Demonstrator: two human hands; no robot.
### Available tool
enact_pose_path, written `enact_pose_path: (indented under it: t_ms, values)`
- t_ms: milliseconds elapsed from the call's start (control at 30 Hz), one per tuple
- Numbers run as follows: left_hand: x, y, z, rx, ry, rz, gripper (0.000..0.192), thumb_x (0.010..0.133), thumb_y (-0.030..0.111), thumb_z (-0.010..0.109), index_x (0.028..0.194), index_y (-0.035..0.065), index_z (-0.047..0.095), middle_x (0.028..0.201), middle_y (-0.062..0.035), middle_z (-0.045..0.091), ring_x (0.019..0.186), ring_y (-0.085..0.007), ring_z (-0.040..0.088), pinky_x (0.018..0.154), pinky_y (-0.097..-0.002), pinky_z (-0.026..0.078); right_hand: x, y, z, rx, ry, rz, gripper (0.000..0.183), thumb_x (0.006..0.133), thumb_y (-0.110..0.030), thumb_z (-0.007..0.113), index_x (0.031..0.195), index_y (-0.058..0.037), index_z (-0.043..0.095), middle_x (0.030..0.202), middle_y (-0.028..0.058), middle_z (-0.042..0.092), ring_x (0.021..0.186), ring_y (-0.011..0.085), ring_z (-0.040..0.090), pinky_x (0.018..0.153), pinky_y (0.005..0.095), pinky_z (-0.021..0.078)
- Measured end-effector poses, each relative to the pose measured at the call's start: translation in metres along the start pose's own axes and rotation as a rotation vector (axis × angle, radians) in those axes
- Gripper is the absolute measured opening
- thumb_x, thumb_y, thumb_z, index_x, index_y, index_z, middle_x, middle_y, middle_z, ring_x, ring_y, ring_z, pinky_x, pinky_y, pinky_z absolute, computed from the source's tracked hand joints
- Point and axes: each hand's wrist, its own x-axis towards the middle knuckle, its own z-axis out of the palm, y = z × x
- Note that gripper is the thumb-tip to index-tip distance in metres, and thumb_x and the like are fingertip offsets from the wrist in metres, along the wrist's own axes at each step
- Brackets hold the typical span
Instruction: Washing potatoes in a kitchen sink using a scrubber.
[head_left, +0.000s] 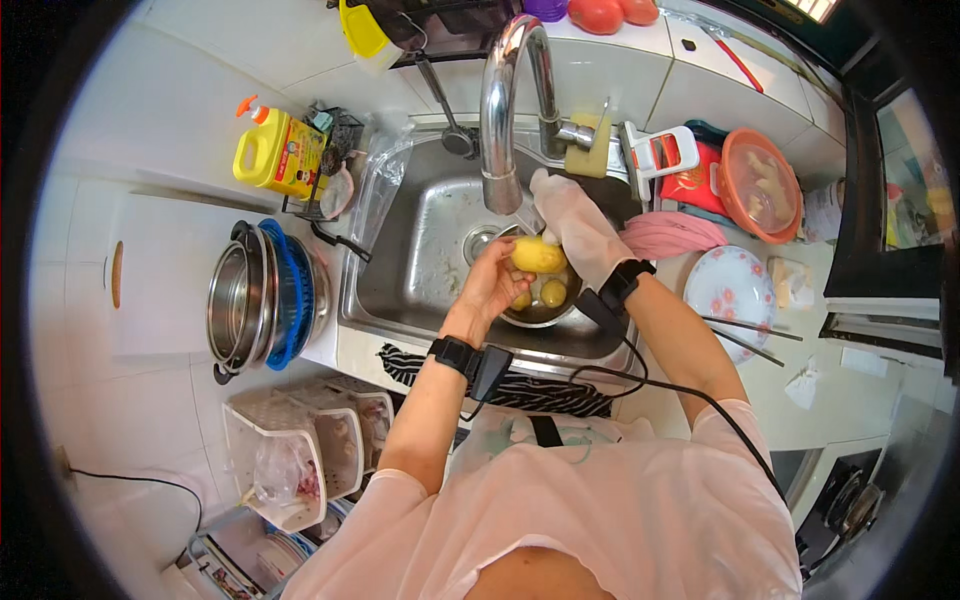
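My left hand (495, 277) holds a peeled yellow potato (538, 256) by its left end, over a metal bowl (534, 324) in the sink. Inside the bowl lie two smaller potatoes (553, 293), one partly behind my left fingers. A loose whitish glove covers my right hand (574, 214), which is just right of the faucet spout and against the potato's upper right side. The glove hides how those fingers are set. Above the potato curves the chrome faucet (501, 112). Bare metal of the stainless sink (435, 232) shows left of the bowl.
Stacked pots and a blue basket (281, 292) stand left of the sink, below a yellow soap bottle (281, 154). On the right are a pink cloth (671, 234), an orange bowl (761, 187), and chopsticks (750, 330) across a floral plate (731, 292). A black cable (697, 394) trails from my right wrist.
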Motion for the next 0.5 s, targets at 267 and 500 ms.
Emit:
enact_pose_path:
  t_ms: [267, 500]
  values:
    - [-0.007, 0.013, 0.025, -0.111, -0.126, -0.074, 0.034, 0.091, 0.024, 0.049, 0.114, -0.0012, 0.050, 0.107, -0.0203, 0.061, 0.086, -0.0365, 0.065, 0.064, -0.0374, 0.060, 0.037, 0.028, 0.008, -0.215, 0.299, 0.065, 0.037, 0.094, -0.028, 0.029, 0.095, 0.0011, 0.052, 0.093, 0.0193, 0.059, 0.086, 0.0281, 0.061, 0.069, 0.0393, 0.0457]
    - [-0.020, 0.020, 0.015, -0.167, -0.060, -0.086, 0.032, 0.093, 0.026, 0.051, 0.112, 0.0006, 0.051, 0.104, -0.0179, 0.062, 0.081, -0.0330, 0.066, 0.063, -0.0356, 0.060, 0.008, -0.002, -0.022, -0.053, 0.277, 0.212, 0.039, 0.094, -0.030, 0.038, 0.083, 0.0031, 0.055, 0.081, 0.0139, 0.059, 0.065, 0.0270, 0.058, 0.059, 0.0400, 0.0435]
